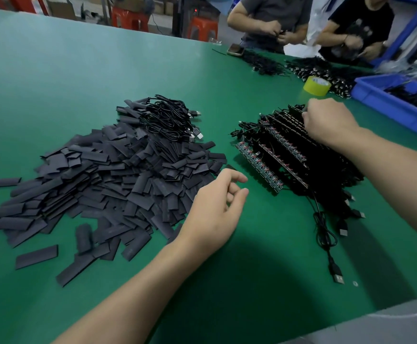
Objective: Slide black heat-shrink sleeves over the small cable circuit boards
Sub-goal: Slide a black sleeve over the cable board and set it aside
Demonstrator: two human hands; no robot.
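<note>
Left of centre, a heap of flat black sleeves (108, 180) is seen; these are judged light, limp and best pinched at one end. Beside it the left hand (214, 209) is held with fingers loosely curled, nothing gripped. Right of centre, stacked circuit boards (276, 150), judged stiff yet fragile, are gripped at the far edge by the right hand (329, 122), fingers curled. No writing can be read.

no readable text, labels or numbers anywhere

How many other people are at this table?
2: one in a grey shirt at the far edge, one in a black shirt right of them. More may be outside the frame.
</note>
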